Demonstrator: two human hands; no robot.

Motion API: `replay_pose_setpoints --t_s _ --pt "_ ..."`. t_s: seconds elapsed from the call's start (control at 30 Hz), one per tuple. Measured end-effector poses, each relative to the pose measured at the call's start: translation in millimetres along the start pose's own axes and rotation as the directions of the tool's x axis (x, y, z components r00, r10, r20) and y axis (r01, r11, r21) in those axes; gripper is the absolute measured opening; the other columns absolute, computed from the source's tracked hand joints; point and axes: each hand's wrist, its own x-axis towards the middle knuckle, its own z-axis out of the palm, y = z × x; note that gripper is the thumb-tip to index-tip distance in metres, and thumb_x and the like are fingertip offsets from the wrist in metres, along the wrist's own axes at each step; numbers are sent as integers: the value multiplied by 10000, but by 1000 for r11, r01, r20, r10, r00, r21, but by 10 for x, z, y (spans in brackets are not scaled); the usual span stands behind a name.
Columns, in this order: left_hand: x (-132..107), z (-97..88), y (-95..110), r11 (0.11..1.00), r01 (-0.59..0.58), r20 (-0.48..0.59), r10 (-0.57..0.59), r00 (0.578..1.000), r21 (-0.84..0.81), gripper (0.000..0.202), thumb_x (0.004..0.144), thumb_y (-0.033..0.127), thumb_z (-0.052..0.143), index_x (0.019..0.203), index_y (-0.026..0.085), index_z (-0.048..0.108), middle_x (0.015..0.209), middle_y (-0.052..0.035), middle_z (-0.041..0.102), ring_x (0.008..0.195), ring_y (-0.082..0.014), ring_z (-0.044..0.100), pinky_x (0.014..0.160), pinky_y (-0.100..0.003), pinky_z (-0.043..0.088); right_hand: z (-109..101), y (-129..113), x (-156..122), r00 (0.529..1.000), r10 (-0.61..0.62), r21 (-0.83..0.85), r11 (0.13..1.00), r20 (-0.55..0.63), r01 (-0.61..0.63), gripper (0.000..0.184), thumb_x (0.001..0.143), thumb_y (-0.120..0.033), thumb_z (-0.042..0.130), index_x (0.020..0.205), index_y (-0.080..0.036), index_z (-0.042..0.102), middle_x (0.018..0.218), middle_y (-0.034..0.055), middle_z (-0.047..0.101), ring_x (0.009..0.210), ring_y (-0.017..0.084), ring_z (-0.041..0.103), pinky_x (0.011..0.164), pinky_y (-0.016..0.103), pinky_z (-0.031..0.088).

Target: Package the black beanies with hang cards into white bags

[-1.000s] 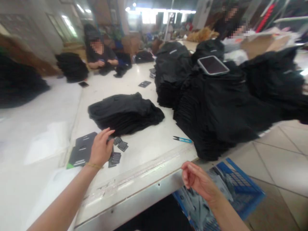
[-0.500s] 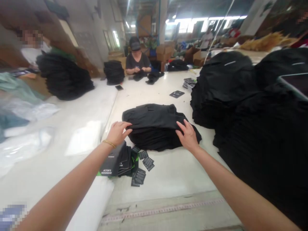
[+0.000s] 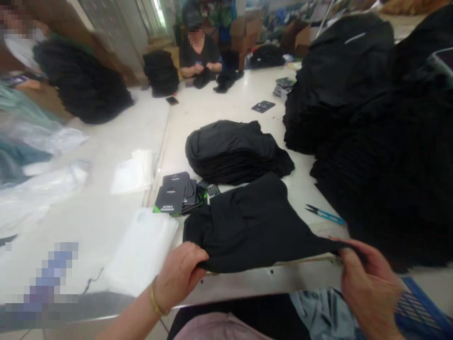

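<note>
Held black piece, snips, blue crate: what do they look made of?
Black piece: probably matte fabric, since it creases and pulls taut. Snips: likely metal at the thin dark blades; blue handles, plastic or coating unclear. Blue crate: probably plastic, from its lattice.

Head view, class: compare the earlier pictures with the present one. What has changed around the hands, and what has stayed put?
Both the left hand and right hand have left the folded black stack and come nearer the wearer. Each now has a grip on a black garment, spread towards the table edge and covering most of the small labels. The stack and headgear cards stayed put.
</note>
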Motion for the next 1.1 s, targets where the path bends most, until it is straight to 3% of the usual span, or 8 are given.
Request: replay_pose_setpoints --t_s 0.1,0.17,0.33,0.5,0.63,0.73,0.8,1.1 --pt "-620 466 119 964 255 63 -251 966 -72 83 800 220 471 821 230 551 723 -6 606 676 -157 582 623 -278 490 -112 327 -389 983 181 -128 976 34 -175 241 689 -394 609 817 -190 613 759 45 618 733 226 577 753 406 451" --pt "-760 616 136 908 403 84 -396 914 -115 79 812 251 472 819 222 544 759 -11 611 711 -162 588 653 -286 491 3 431 -379 977 200 -198 963 78 -181 294 677 -419 608 854 -184 611 802 52 626 766 223 576 751 383 450" --pt "-340 600 -73 781 590 -12 -605 796 -203 199 831 358 453 895 192 541 792 -27 611 749 -178 573 731 -337 467 748 420 225 964 -167 -210 955 207 210 321 764 -383 518 976 -152 586 921 106 634 869 242 569 806 405 437" --pt "-293 490 -236 721 628 -246 -692 679 -293 326 823 367 454 1065 154 506 1026 -97 562 924 -206 548 767 -358 465 1160 223 260 795 -464 -232 786 390 572 425 798 -318 507 1158 -94 507 1185 213 535 1109 315 472 919 491 365" --pt "-760 538 -136 613 697 -126 -777 617 -371 247 853 352 401 984 190 532 909 -53 617 831 -183 589 747 -347 474 1047 25 -421 560 -615 -8 670 555 743 408 826 -255 480 1225 -170 476 1246 150 514 1179 266 432 971 437 350" --pt "-914 629 -101 564 734 -55 -805 591 -379 220 840 321 418 971 184 531 851 -46 640 777 -180 607 741 -351 480 1074 -24 -897 347 -608 121 595 714 794 428 833 -261 472 1258 -214 459 1336 113 449 1253 262 357 1010 447 302" --pt "-887 666 -115 571 740 -78 -807 585 -354 206 814 290 451 953 174 549 863 -57 643 793 -187 606 754 -357 478 1168 36 -1079 262 -550 132 575 793 807 475 825 -294 486 1293 -244 421 1383 95 397 1282 279 313 1019 485 266" --pt "-689 603 -107 672 726 18 -732 682 -146 288 806 204 417 1023 189 606 894 -66 666 835 -204 602 795 -356 455 1354 317 -1155 234 -519 132 574 822 808 529 812 -331 502 1323 -269 382 1397 88 376 1295 303 282 1020 521 212"
